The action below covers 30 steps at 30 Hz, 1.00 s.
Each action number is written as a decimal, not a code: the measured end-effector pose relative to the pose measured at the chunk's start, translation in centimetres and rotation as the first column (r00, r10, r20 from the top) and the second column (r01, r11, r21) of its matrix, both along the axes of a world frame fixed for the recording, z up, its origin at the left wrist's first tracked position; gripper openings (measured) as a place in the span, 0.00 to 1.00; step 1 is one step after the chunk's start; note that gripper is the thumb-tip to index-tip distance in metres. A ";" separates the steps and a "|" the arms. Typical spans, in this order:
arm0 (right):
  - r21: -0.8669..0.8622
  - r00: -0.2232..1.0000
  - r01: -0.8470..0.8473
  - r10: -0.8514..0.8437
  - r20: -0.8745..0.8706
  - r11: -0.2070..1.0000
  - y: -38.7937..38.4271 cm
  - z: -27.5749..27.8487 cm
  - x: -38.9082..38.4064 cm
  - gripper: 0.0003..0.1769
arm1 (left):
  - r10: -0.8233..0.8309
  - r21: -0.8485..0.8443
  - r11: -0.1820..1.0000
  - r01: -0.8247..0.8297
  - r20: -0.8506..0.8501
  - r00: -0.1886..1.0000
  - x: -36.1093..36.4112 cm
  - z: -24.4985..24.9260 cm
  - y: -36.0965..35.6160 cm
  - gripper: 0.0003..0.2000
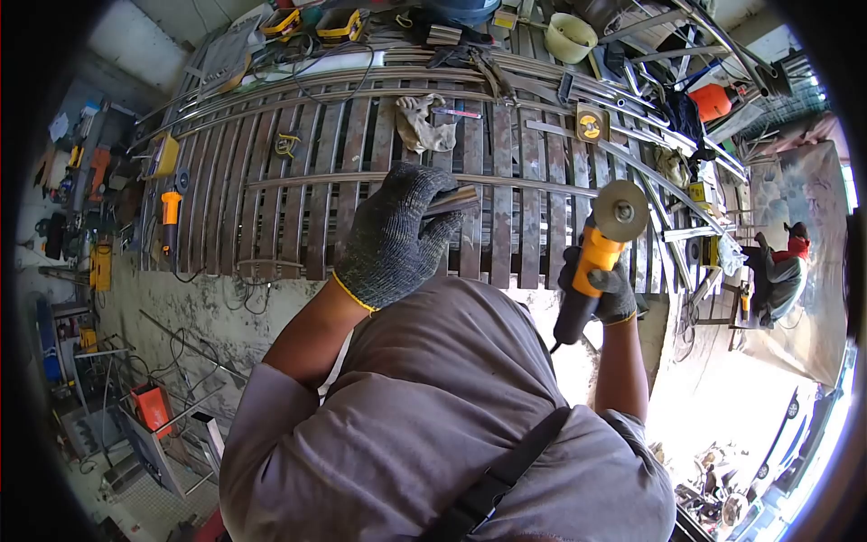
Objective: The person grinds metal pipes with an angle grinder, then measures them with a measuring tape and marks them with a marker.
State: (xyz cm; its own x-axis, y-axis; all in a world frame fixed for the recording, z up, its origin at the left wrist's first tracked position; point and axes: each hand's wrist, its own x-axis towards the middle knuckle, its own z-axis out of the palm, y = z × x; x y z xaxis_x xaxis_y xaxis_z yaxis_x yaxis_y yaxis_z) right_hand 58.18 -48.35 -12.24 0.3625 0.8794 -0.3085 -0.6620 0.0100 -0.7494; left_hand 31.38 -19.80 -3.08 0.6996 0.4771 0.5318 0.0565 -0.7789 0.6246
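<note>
My left hand (397, 237), in a dark knit glove with a yellow cuff, is closed around a few short metal pieces (452, 200). Their ends stick out to the right, above the slatted metal bench (316, 217). On the right, my gloved right hand (614, 291) grips a yellow and black angle grinder (593, 262). Its round disc (621, 210) points up and away from me, apart from the metal pieces. A long thin metal bar (533, 186) lies across the slats just beyond my hands.
A crumpled cloth glove (423, 124) and a yellow disc packet (591, 123) lie farther back. Another yellow power tool (170, 208) sits at the bench's left end. Long metal tubes (397, 74) run along the back. At far right a person (784, 275) sits.
</note>
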 end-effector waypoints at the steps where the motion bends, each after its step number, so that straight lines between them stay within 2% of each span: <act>1: 0.113 0.982 -0.056 0.075 -0.174 0.992 0.4 1.2 -0.4 0.46 | -0.009 -0.034 0.999 0.008 -0.009 1.000 0.1 -0.1 0.0 0.16; 2: 0.189 0.940 -0.064 0.123 -0.319 0.980 0.7 2.6 -1.1 0.48 | -0.013 -0.068 0.998 0.012 -0.020 1.000 0.1 -0.1 0.0 0.16; 5: 0.123 0.985 0.032 -0.010 -0.172 0.992 1.2 3.4 -3.4 0.46 | -0.053 -0.225 0.974 0.035 -0.076 0.996 -0.1 0.9 0.0 0.16; 7: 0.139 0.997 -0.035 0.043 -0.060 0.990 1.3 3.6 -4.2 0.43 | -0.091 -0.247 0.966 0.078 -0.042 0.995 0.0 0.9 0.1 0.16; 9: 0.195 0.994 -0.111 0.112 0.004 0.975 1.2 3.4 -4.5 0.46 | -0.118 -0.244 0.964 0.107 -0.031 0.992 0.3 1.0 0.3 0.16; 11: 0.134 0.995 -0.090 0.094 -0.026 0.987 0.9 2.8 -4.6 0.49 | -0.135 -0.223 0.967 0.121 -0.049 0.990 0.5 1.2 0.3 0.16; 12: 0.114 0.986 -0.108 0.122 -0.116 0.988 1.0 3.1 -5.0 0.50 | -0.142 -0.198 0.971 0.131 -0.043 0.989 0.5 1.2 0.5 0.17; 13: 0.106 0.999 -0.017 0.021 -0.036 0.994 1.7 3.0 -5.8 0.52 | -0.149 -0.174 0.975 0.140 -0.037 0.988 0.4 1.1 0.6 0.17; 15: 0.176 0.961 -0.102 0.142 -0.237 0.979 2.3 4.3 -6.2 0.52 | -0.151 -0.177 0.974 0.142 -0.039 0.988 0.1 0.9 0.9 0.17; 16: 0.114 0.980 -0.070 0.089 -0.176 0.991 2.2 4.0 -6.3 0.55 | -0.146 -0.204 0.970 0.134 -0.044 0.988 -0.1 0.8 1.0 0.18; 17: 0.127 0.970 -0.095 0.121 -0.211 0.987 2.3 4.5 -6.4 0.55 | -0.138 -0.230 0.965 0.124 -0.047 0.989 -0.1 0.7 0.9 0.18; 19: 0.042 0.970 -0.134 0.140 -0.201 0.990 1.9 3.9 -6.5 0.55 | -0.152 -0.235 0.962 0.138 -0.042 0.987 0.1 0.7 0.8 0.18; 22: -0.017 0.995 0.038 -0.039 -0.095 0.999 3.0 3.4 -7.4 0.50 | -0.140 -0.228 0.966 0.126 -0.046 0.989 -0.5 0.8 1.1 0.18; 25: -0.056 0.982 0.131 -0.122 0.144 0.990 3.7 5.2 -7.6 0.40 | -0.142 -0.201 0.971 0.132 -0.033 0.989 -0.3 1.5 1.0 0.18; 26: -0.023 0.997 0.073 -0.072 0.039 0.997 3.6 4.8 -7.2 0.43 | -0.147 -0.188 0.972 0.140 -0.024 0.989 -0.2 1.7 0.9 0.18; 28: -0.050 0.983 -0.008 0.017 0.183 0.999 3.3 5.1 -6.2 0.46 | -0.145 -0.161 0.977 0.141 -0.010 0.989 0.0 1.7 0.9 0.18; 30: -0.050 0.915 0.116 -0.087 0.394 0.992 3.7 5.6 -7.0 0.52 | -0.131 -0.135 0.982 0.130 0.002 0.991 0.4 1.6 0.8 0.18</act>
State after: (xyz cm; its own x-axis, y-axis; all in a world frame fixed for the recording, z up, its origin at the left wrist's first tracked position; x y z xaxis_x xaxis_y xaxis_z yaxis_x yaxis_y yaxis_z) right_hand 51.15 -44.69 -6.66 0.5529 0.8126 -0.1844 -0.3150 -0.0010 -0.9491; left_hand 31.73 -18.99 -1.50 0.7639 0.4485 0.4640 -0.0351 -0.6891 0.7238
